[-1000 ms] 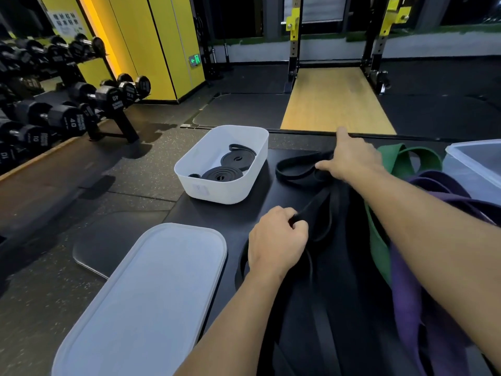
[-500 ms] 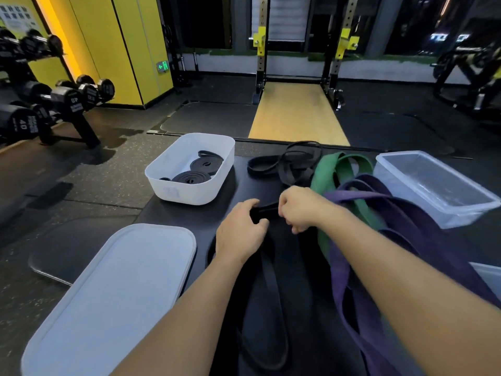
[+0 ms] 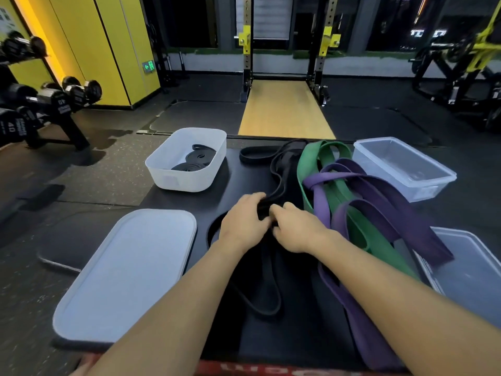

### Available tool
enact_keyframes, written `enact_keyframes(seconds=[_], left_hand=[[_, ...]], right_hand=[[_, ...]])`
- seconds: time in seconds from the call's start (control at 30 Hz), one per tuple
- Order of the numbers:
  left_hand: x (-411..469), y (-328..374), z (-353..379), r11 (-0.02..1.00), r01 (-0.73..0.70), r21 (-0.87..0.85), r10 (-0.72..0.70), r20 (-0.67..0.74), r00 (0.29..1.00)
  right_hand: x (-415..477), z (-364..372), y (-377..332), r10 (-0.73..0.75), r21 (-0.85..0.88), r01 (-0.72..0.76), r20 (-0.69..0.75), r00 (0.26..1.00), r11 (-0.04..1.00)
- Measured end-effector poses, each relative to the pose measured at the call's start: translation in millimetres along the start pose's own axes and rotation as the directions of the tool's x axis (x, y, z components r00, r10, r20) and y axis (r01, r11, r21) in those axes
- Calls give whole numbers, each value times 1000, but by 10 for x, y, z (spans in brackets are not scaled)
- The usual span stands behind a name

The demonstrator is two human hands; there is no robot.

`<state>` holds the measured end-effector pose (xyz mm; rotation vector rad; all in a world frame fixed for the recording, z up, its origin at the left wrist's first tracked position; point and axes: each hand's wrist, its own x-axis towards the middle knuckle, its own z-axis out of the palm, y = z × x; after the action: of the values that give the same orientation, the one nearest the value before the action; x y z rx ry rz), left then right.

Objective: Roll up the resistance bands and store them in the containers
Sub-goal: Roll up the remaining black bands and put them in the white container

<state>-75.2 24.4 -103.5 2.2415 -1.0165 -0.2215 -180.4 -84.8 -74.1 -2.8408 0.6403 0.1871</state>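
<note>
Mid-pad (image 3: 238,189), left hand (image 3: 244,221) and right hand (image 3: 295,229) sit side by side, fingers curled round the black band (image 3: 290,164). It stretches lengthwise from far edge to near edge, with the bin (image 3: 187,180) far-left.

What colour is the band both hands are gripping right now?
Black. The head view shows the left hand and right hand gripping the black band.
</note>
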Motion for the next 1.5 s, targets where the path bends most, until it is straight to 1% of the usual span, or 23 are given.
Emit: enact_keyframes(seconds=[0.1, 0.17, 0.23, 0.3, 0.33, 0.4, 0.43, 0.5, 0.57, 0.63, 0.67, 0.77, 0.83, 0.9, 1.0, 1.07, 1.13, 1.2, 1.23, 1.27, 1.3, 1.4, 1.5], left_hand=[[-116, 17, -83, 1000, 5, 12, -6, 72, 997], [-240, 6, -147, 999, -3, 32, 0, 93, 996], [-385, -13, -219, 995, -38, 89, 29, 98, 995], [-556, -40, -263, 986, -72, 153, 55, 113, 992], [-640, -55, -266, 984, -80, 160, 61, 117, 991], [-788, -65, -256, 985, -105, 138, 92, 96, 991], [-848, -70, -252, 983, -124, 135, 115, 71, 991], [-951, -84, -237, 977, -143, 161, 146, -7, 989], [-1051, -101, -244, 972, -96, 216, 130, -150, 980], [-1180, -102, -266, 965, 16, 261, 60, -281, 958], [-1234, -110, -267, 965, 77, 253, 3, -302, 953], [-1333, -157, -254, 965, 238, 111, -205, -244, 948], [-1342, -181, -240, 970, 236, 51, -221, -202, 954], [-1318, -184, -235, 984, 174, -27, -176, -197, 964], [-1294, -126, -230, 975, 67, -213, -106, -179, 978], [-1284, -118, -214, 964, 35, -262, -84, -177, 981], [-1287, -156, -191, 970, 43, -241, -91, -191, 977], [-1296, -196, -177, 970, 39, -240, -89, -203, 975], [-1299, -207, -173, 967, 25, -255, -80, -208, 975], [-1299, -214, -170, 960, 9, -279, -72, -215, 974], [-1297, -219, -170, 952, -7, -305, -65, -224, 972], [-1305, -253, -181, 926, -63, -371, -23, -224, 974], [-1327, -293, -202, 916, -96, -389, 41, -146, 988]], right_hand=[[-208, -13, -10, 40, -109, -31, 79, 996, 994], [-390, -64, 43, 94, -258, -47, 174, 980, 965], [-559, -130, 115, 177, -431, -55, 247, 953, 901], [-697, -180, 141, 246, -537, -68, 268, 931, 841], [-735, -186, 132, 252, -548, -80, 246, 936, 833], [-787, -136, 52, 173, -474, -89, 137, 975, 876], [-800, -72, -12, 102, -378, -74, 55, 993, 923], [-823, 157, -144, 19, -87, -29, -104, 994, 996], [-870, 376, -265, 56, 160, -26, -185, 981, 987], [-930, 536, -325, 108, 235, -45, -260, 960, 971], [-962, 580, -347, 129, 252, -52, -298, 946, 966], [-1004, 633, -399, 155, 345, -32, -334, 930, 938], [-1022, 655, -440, 126, 374, 5, -325, 937, 927], [-1031, 674, -467, 47, 327, 69, -334, 941, 943], [-1035, 688, -440, -75, 254, 166, -331, 940, 953], [-1029, 659, -430, -96, 249, 175, -302, 949, 953], [-1020, 611, -425, -18, 270, 98, -284, 959, 958], [-1006, 558, -396, 126, 327, -26, -287, 950, 945], [-1007, 540, -383, 175, 351, -62, -300, 938, 934], [-1009, 531, -386, 185, 352, -69, -309, 933, 934], [-1015, 523, -409, 152, 327, -46, -306, 940, 944], [-1044, 562, -512, -75, 211, 134, -266, 961, 968], [-1061, 593, -453, -216, 260, 280, -247, 945, 924]])
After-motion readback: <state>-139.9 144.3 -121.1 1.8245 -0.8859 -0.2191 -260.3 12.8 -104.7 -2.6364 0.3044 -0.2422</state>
